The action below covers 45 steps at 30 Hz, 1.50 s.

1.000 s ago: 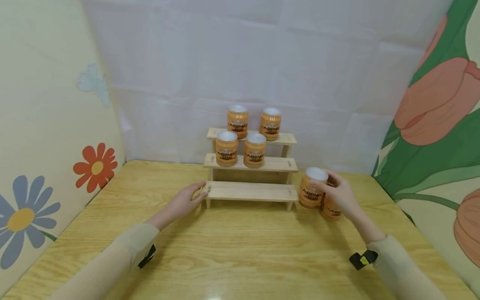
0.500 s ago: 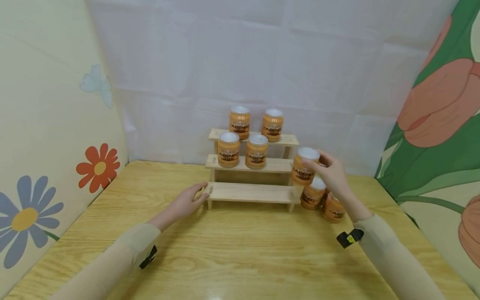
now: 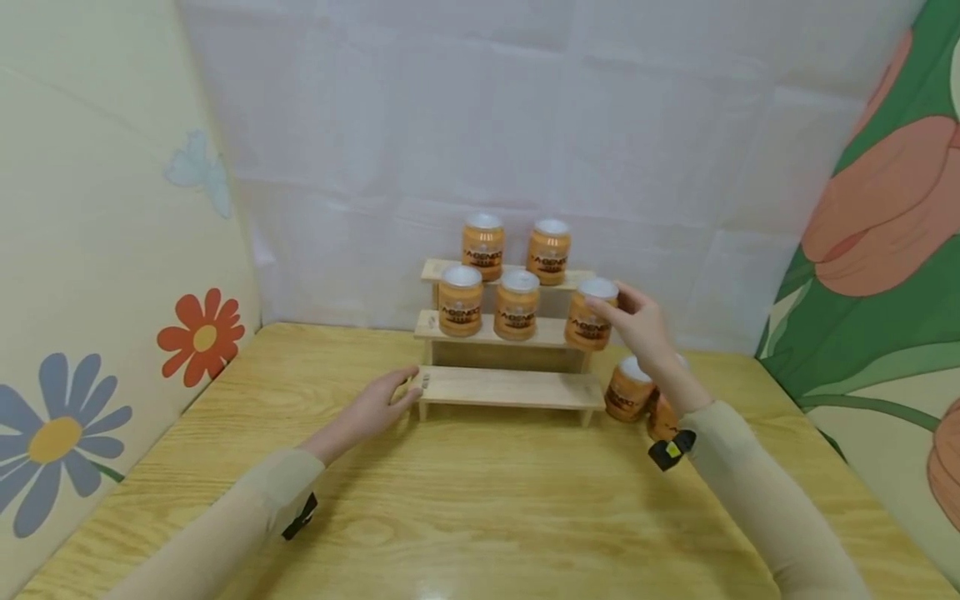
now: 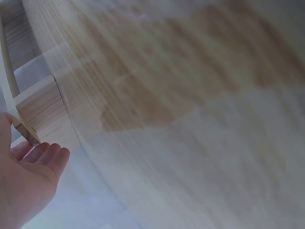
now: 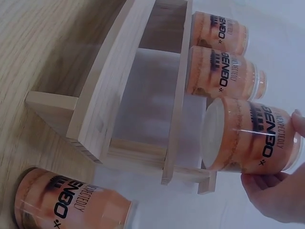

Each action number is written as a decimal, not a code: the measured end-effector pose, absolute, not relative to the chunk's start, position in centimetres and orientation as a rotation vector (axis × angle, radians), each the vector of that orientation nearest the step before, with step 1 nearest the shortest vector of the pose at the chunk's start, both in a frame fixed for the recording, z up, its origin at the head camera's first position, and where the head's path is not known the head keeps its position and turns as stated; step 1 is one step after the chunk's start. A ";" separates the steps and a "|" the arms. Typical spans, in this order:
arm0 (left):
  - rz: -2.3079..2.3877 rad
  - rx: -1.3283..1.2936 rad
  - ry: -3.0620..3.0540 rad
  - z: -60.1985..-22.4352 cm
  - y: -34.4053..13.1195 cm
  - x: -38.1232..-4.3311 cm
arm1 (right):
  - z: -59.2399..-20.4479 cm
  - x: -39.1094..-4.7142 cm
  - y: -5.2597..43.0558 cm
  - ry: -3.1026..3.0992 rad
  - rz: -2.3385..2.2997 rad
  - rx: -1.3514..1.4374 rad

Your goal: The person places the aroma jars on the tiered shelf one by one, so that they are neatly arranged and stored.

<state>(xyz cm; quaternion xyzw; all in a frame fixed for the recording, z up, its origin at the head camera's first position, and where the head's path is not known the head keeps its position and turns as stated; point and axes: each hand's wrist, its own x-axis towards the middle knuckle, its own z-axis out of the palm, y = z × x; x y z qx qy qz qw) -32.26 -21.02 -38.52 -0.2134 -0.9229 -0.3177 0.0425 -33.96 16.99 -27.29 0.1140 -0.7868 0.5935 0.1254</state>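
My right hand point(image 3: 643, 329) grips an orange can point(image 3: 588, 321) with a silvery lid, thumb and fingers near its top. It is upright at the right end of the middle step of a wooden step rack point(image 3: 510, 386). In the right wrist view the held can's pale base point(image 5: 213, 133) shows, close over the board. Two like cans stand left of it on that step, the nearer one point(image 3: 516, 310) a small gap away. My left hand point(image 3: 371, 404) holds the left end of the lowest board point(image 4: 29, 133) between thumb and fingers.
Two more cans stand on the top step, one at the left point(image 3: 483, 250) and one towards the right point(image 3: 549, 254). On the wood-grain table point(image 3: 465, 508), right of the rack, a can point(image 3: 628, 393) stands beside another point(image 3: 662, 418) partly hidden by my right wrist. A white cloth hangs behind.
My right hand has lifted a can from the table group and carried it up and left to the middle step's right end. My left hand has stayed at the rack.
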 end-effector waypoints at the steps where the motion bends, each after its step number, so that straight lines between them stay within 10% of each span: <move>1: -0.974 -0.657 -2.822 -38.5 -21.0 -32.2 | -27.3 -34.1 16.9 -2.293 1.730 0.340; 45: -0.965 -0.653 -2.830 -38.6 -20.9 -32.3 | -29.8 -38.5 15.9 -2.304 1.814 0.367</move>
